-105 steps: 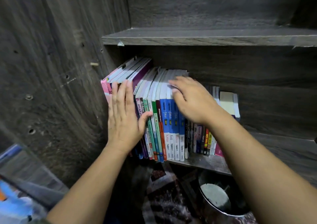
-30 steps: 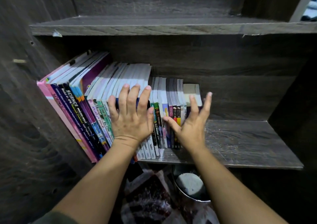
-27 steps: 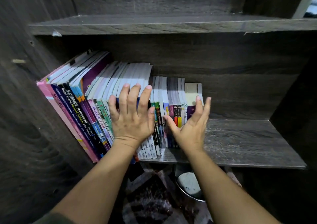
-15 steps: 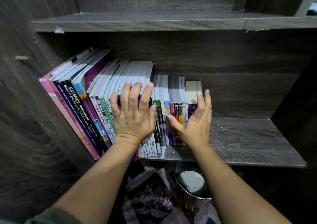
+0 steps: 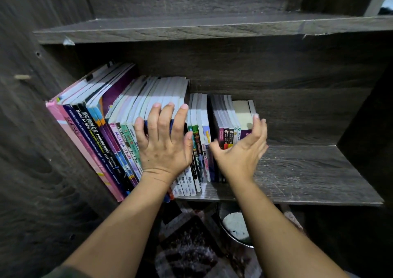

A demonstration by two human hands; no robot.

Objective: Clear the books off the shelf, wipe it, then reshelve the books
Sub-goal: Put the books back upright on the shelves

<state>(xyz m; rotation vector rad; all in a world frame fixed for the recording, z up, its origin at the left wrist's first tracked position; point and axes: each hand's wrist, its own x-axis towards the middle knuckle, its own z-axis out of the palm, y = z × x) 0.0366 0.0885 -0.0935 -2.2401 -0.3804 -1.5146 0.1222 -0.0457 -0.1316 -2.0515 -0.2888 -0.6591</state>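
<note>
A row of books [image 5: 100, 126] stands on the dark wooden shelf [image 5: 308, 171]: tall textbooks lean against the left wall, shorter ones follow to the right. My left hand [image 5: 163, 143] lies flat on the spines in the middle of the row, fingers straight and spread. My right hand [image 5: 242, 152] is at the row's right end. Its thumb sits against the spines and its fingers wrap the outer side of the last book, so it holds the small books [image 5: 229, 116] between them. A dark gap shows just left of that group.
The shelf's right half is bare, scratched wood. An upper shelf board [image 5: 191, 26] hangs close above the books. The left side panel [image 5: 32, 150] touches the leaning books. Below the shelf sit a metal bowl [image 5: 234, 224] and a patterned rug [image 5: 187, 248].
My right hand has gone from resting open beside the last book to closing around the small books at the end. A gap has opened left of them. My left hand has stayed put.
</note>
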